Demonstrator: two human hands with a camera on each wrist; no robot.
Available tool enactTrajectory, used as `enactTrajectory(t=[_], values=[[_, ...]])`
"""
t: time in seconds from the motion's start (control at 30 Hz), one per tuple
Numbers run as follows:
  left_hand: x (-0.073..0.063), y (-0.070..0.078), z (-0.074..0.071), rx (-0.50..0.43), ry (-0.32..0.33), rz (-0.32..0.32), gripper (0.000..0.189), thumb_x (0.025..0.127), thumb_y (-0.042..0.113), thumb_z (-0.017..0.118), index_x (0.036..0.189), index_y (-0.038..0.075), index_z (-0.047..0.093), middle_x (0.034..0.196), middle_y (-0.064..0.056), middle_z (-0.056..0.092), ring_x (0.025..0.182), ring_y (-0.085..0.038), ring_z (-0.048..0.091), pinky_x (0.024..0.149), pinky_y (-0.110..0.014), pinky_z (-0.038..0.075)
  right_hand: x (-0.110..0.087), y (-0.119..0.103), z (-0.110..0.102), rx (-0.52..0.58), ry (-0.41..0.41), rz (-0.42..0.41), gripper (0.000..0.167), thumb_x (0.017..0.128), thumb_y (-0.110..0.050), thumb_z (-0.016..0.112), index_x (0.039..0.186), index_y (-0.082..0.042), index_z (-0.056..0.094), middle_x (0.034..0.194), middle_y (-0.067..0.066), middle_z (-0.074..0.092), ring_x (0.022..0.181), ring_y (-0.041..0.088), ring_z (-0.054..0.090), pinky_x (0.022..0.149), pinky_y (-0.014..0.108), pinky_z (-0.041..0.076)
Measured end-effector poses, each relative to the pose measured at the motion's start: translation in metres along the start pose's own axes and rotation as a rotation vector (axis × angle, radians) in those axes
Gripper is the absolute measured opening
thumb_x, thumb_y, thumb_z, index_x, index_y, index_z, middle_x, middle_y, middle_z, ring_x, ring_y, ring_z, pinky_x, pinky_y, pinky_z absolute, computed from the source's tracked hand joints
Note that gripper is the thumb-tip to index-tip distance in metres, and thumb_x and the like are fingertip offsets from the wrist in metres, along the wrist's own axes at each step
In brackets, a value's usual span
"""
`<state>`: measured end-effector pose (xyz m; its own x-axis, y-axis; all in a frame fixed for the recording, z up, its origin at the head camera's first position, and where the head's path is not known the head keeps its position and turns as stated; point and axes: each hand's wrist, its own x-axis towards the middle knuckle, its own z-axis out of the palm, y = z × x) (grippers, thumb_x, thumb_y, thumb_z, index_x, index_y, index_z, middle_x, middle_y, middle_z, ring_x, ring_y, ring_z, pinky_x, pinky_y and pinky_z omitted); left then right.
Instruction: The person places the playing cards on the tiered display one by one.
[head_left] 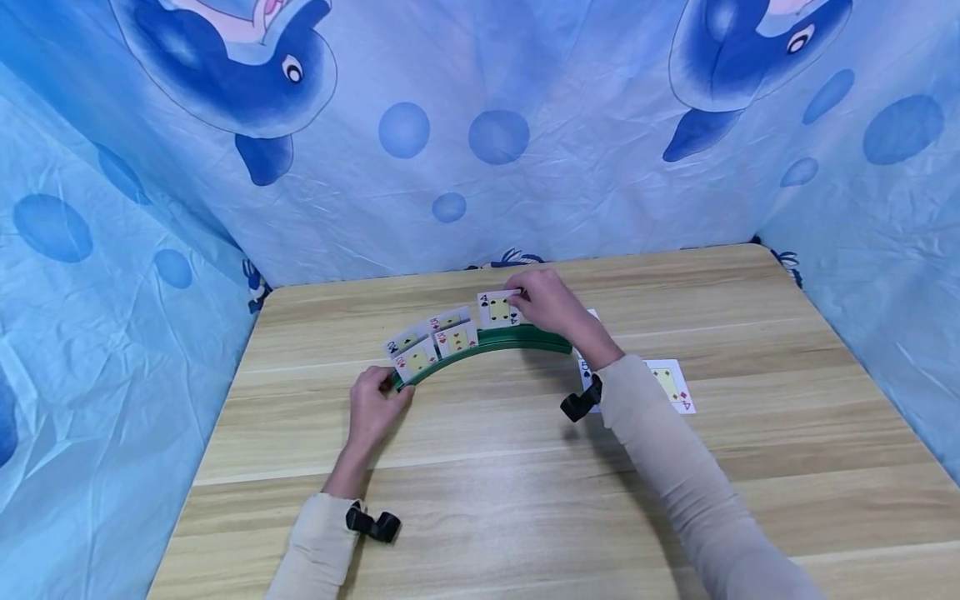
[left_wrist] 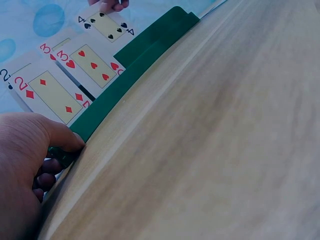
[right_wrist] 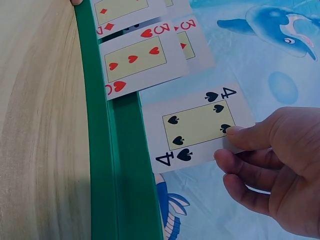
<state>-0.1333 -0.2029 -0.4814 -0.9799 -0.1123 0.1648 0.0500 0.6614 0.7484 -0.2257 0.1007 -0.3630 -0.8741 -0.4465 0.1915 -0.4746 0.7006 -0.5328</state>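
A curved green card holder lies on the table, its left end pinched between the thumb and fingers of my left hand. With thumb and fingers, my right hand holds the four of spades by its upper edge. That card's lower edge is at the holder's rear groove; whether it sits inside, I cannot tell. Toward the left end, the two of diamonds and three of hearts stand in front. Behind them stand a black two and the three of diamonds, partly hidden.
On the table right of the holder lie a five of spades and a four of diamonds, partly covered by my right arm. A blue dolphin-print curtain hangs behind the wooden table and along both sides.
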Motion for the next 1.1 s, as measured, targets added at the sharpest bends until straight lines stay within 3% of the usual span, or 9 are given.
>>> enactTrajectory(t=[0.33,0.67,0.93,1.1], values=[[0.000,-0.002,0.001,0.003,0.015,0.012,0.038,0.077,0.007,0.081,0.112,-0.006,0.070,0.103,-0.021,0.069,0.091,-0.030,0.059,0.078,-0.030,0.045,-0.001,0.003,0.008,-0.015,-0.028,-0.017,0.019,0.097,-0.009,0.062,0.110,-0.002,0.074,0.101,0.014,0.076,0.087,0.023,0.069,0.082,0.040,0.056],[0.001,0.000,-0.001,0.003,0.002,0.013,0.038,0.078,0.009,0.080,0.111,-0.008,0.070,0.102,-0.022,0.068,0.092,-0.032,0.059,0.081,-0.034,0.044,0.002,0.006,0.013,0.005,-0.052,-0.028,0.015,0.098,-0.009,0.061,0.099,-0.003,0.075,0.087,0.011,0.074,0.073,0.018,0.062,0.071,0.034,0.049],[0.000,0.001,-0.001,-0.011,-0.010,-0.002,0.039,0.078,0.008,0.080,0.113,-0.007,0.069,0.104,-0.023,0.067,0.093,-0.032,0.059,0.082,-0.035,0.044,-0.006,0.007,0.008,0.030,-0.076,0.033,0.024,0.098,-0.013,0.063,0.120,-0.006,0.070,0.111,0.013,0.074,0.100,0.025,0.070,0.088,0.041,0.057],[0.000,0.000,-0.001,-0.008,-0.001,0.003,0.039,0.078,0.008,0.080,0.113,-0.006,0.070,0.104,-0.022,0.068,0.093,-0.031,0.059,0.082,-0.034,0.045,-0.017,0.005,-0.004,0.021,-0.076,0.065,0.031,0.096,-0.017,0.066,0.125,-0.005,0.067,0.116,0.014,0.072,0.103,0.027,0.069,0.089,0.042,0.056]])
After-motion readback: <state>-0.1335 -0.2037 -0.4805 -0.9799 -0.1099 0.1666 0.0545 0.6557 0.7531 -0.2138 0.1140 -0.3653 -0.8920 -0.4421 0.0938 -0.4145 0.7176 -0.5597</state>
